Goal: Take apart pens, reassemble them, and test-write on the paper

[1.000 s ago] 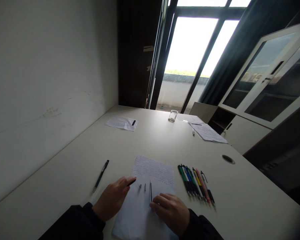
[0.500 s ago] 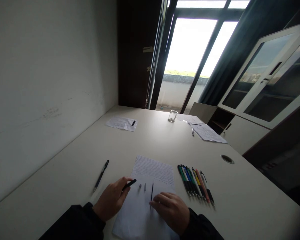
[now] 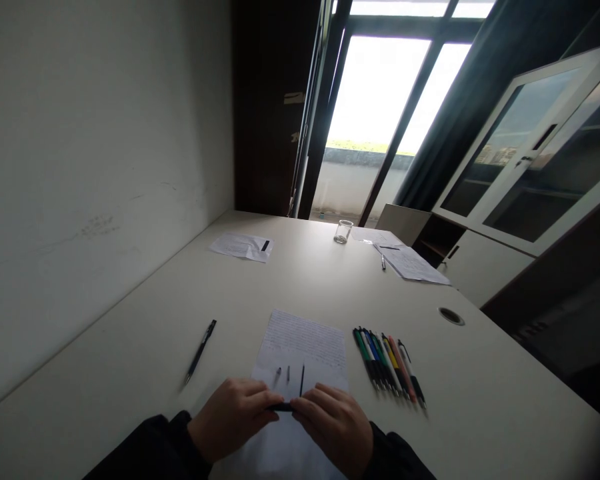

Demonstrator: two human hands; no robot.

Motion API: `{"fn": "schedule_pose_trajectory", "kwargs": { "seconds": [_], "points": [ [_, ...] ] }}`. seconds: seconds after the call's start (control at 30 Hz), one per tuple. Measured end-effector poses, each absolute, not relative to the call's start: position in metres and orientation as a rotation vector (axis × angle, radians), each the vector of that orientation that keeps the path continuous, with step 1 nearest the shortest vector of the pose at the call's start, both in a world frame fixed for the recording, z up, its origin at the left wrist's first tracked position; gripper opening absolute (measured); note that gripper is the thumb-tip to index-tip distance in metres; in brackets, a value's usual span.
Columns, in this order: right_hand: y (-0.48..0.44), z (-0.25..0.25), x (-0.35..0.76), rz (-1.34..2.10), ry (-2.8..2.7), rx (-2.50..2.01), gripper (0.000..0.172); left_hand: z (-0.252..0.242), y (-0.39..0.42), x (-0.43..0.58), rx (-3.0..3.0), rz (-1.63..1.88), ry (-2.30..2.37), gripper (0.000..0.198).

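1. Daylight falls through a tall window (image 3: 380,100), beside a dark curtain (image 3: 445,113); a pale, scuffed wall (image 3: 95,133) fills the left side, and a white cabinet (image 3: 467,213) with glass doors stands at the right.
2. Below lies a white table (image 3: 130,360), with a round dark-centred fitting (image 3: 451,316) set into its right side.
3. Loose papers (image 3: 413,261) lie at the far right of it, and another sheet (image 3: 243,247) near the far left corner.
4. On the near part rests a handwritten page (image 3: 300,337), its lower half partly covered by the hands.
5. Both hands meet over that page: the left hand (image 3: 237,417) pinches one end of a black pen piece (image 3: 280,407), and the right hand (image 3: 330,423) grips the other end, so the piece lies crosswise between their fingertips.
6. To the right, a row of pens (image 3: 387,363) lies side by side (green, blue, white, yellow and pink among them).
7. Far back stands a clear glass (image 3: 343,232).
8. One dark pen (image 3: 200,353) lies alone, left of the page.
9. Just beyond the fingers, on the page, are a thin dark refill (image 3: 303,380), its near end hidden by the right hand, and two small pen parts (image 3: 289,373) beside it.
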State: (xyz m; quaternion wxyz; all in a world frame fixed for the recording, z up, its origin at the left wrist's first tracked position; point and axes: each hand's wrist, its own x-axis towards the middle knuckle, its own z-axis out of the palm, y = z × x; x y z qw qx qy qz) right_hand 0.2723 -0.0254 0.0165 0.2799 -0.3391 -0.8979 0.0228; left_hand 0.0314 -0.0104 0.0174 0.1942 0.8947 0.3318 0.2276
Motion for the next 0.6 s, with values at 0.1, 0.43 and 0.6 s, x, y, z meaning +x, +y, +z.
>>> {"fn": "schedule_pose_trajectory", "kwargs": {
  "seconds": [0.1, 0.43, 0.6],
  "points": [
    [-0.021, 0.015, 0.28, 0.064, -2.407, -0.958, 0.011, 0.016, -0.011, 0.03, 2.386, 0.762, 0.923, 0.029],
    [-0.012, -0.001, 0.29, 0.139, -2.368, -1.109, 0.012, 0.019, -0.011, 0.036, 1.946, 1.095, 0.806, 0.025],
    [-0.012, -0.009, 0.287, 0.226, -2.369, -1.169, 0.022, 0.017, -0.012, 0.04, 1.831, 1.07, 0.801, 0.021]
  ]
}}
